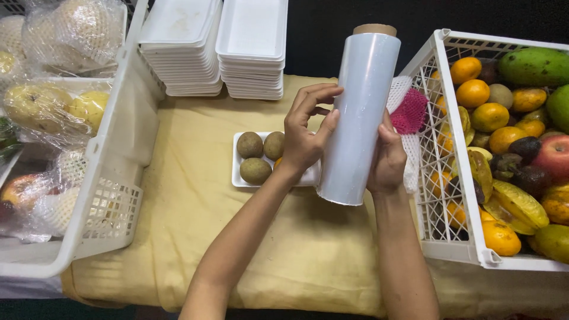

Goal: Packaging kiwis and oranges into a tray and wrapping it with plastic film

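A table draped in a yellow cloth (195, 195) is carrying everything. Sitting directly on it are a white foam tray (238, 178) of brown fruit, two stacks of empty foam trays (219, 53), and white plastic crates at the left (112, 195) and right (450, 237) edges.

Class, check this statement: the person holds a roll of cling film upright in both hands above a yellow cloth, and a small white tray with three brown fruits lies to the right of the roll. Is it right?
Not quite. The head view shows the small white tray with its brown fruits lying to the left of the roll of cling film, not the right. The rest holds: the left hand and right hand hold the roll upright above the yellow cloth.
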